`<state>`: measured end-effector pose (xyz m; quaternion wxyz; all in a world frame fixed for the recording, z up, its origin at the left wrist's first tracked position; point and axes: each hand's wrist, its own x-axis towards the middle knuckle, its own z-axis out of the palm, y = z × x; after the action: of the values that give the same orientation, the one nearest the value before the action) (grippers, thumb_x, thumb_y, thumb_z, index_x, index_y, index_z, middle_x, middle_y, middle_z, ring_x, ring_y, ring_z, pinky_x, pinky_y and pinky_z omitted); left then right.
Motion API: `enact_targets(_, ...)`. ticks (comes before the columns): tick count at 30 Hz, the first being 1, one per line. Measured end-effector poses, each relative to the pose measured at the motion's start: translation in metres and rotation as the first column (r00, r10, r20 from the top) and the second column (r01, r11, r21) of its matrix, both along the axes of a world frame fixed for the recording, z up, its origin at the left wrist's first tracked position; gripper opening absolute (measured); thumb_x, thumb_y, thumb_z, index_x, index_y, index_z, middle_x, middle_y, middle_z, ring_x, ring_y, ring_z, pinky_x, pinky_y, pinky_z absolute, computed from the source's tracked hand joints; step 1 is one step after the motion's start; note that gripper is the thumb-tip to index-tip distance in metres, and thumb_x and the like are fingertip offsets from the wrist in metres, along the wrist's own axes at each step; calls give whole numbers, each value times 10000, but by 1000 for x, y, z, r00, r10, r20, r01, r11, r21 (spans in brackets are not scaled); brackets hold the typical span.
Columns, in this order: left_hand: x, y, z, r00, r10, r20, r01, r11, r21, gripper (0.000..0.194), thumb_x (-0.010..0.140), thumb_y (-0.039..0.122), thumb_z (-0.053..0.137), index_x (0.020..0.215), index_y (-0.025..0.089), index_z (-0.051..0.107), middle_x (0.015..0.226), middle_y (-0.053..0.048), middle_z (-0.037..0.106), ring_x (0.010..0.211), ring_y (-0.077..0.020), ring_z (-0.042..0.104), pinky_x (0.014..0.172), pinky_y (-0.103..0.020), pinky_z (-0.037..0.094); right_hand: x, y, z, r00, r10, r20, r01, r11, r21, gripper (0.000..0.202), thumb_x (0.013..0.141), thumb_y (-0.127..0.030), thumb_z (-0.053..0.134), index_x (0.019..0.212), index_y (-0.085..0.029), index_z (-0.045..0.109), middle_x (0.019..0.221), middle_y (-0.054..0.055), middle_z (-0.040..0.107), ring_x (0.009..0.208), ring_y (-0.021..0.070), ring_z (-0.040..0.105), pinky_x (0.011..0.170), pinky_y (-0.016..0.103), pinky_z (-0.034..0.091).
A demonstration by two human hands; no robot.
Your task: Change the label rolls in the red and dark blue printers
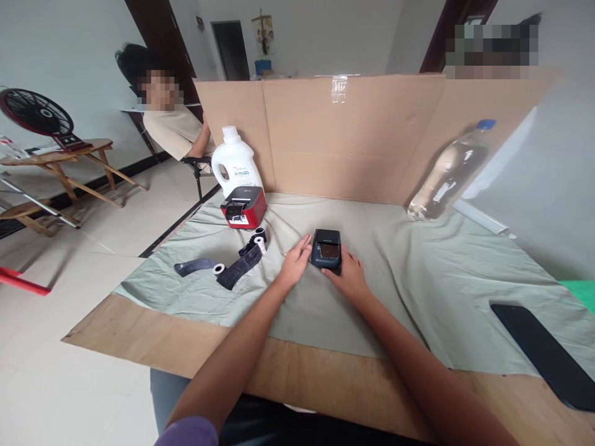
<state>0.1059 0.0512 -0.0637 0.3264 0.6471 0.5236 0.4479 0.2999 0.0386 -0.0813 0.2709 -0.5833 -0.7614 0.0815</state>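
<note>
A small dark portable printer (pixel 327 249) lies on the grey-green cloth (pixel 297 310) in front of me. My right hand (pixel 349 272) grips its right side and near corner, the thumb along the front edge. My left hand (pixel 297 257) rests at the printer's left side with the fingers stretched out; they look open, at or just beside its edge. To the left, dark film strips (pixel 242 265) uncurl from small rolls with white cores (pixel 219 269). Behind them stands a red and black printer (pixel 246 207) with dark material at its front slot.
A white jug (pixel 238 162) stands behind the red printer. A tall cardboard sheet (pixel 344 142) closes off the back, with a clear bottle (pixel 450 170) tilted against it. A dark phone (pixel 548 353) lies front right. One person (pixel 171 127) sits back left; another's head shows above the cardboard.
</note>
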Motion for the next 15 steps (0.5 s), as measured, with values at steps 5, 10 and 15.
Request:
enact_targets(5,0,0,-4,998,-47,-51,52,993,110,483,1011,411,401,1432,226,547,1469,-31,552,1413,-196,448,1241,-361,267,-1,-1,2,1000,15,14,-15,1000,-17,778,915,-471,526,1537,-85,263,1365,214,586,1273,350,501,1011,453,357)
enact_targets(10,2,-2,-8,975,-115,191,112,993,25,612,1005,533,368,1515,202,431,1527,-61,479,1465,-201,375,1266,-373,201,-3,-2,2,1000,12,26,-12,1000,-15,761,922,-416,536,1540,-84,242,1351,215,592,1269,342,504,1010,435,350)
enact_targets(15,13,26,12,935,-159,316,160,987,22,665,1006,591,282,1560,230,340,1597,-40,363,1499,-185,300,1270,-343,163,-4,-3,4,998,-6,60,9,999,-44,745,917,-359,552,1534,-69,251,1356,217,587,1269,333,499,998,415,345)
